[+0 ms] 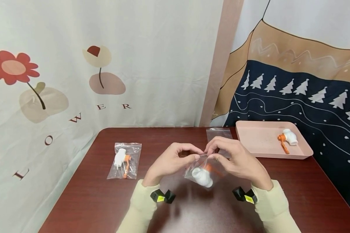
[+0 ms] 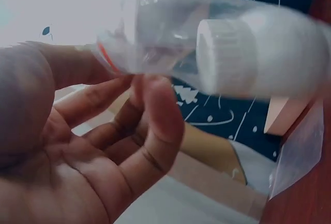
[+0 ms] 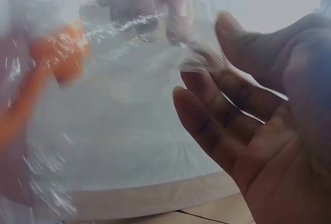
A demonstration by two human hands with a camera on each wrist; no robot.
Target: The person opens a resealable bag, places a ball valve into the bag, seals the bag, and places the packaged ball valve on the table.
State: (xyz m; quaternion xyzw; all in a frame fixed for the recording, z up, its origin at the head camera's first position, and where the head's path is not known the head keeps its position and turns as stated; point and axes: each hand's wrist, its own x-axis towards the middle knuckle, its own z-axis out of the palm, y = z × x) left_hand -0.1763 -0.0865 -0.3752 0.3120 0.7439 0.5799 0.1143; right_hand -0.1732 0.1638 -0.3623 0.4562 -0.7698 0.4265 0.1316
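Observation:
In the head view, a clear zip bag (image 1: 192, 173) hangs over the table between both hands, with a white plastic ball valve (image 1: 202, 177) inside. The valve's orange lever (image 3: 62, 53) shows through the film in the right wrist view. My left hand (image 1: 172, 161) pinches the bag's top edge between thumb and fingertips; a red seal line (image 2: 106, 58) runs beside them. At the other end of that edge, my right hand (image 1: 240, 160) pinches the film with thumb and index finger. The valve's ribbed white end (image 2: 227, 56) faces the left hand.
At the left of the table (image 1: 84, 200) lies another zip bag (image 1: 135, 150) holding a similar valve (image 1: 121, 158). A pink tray (image 1: 259, 139) at the back right carries a loose valve (image 1: 290, 136). Another clear bag (image 1: 218, 132) lies flat beside the tray, partly behind the right hand.

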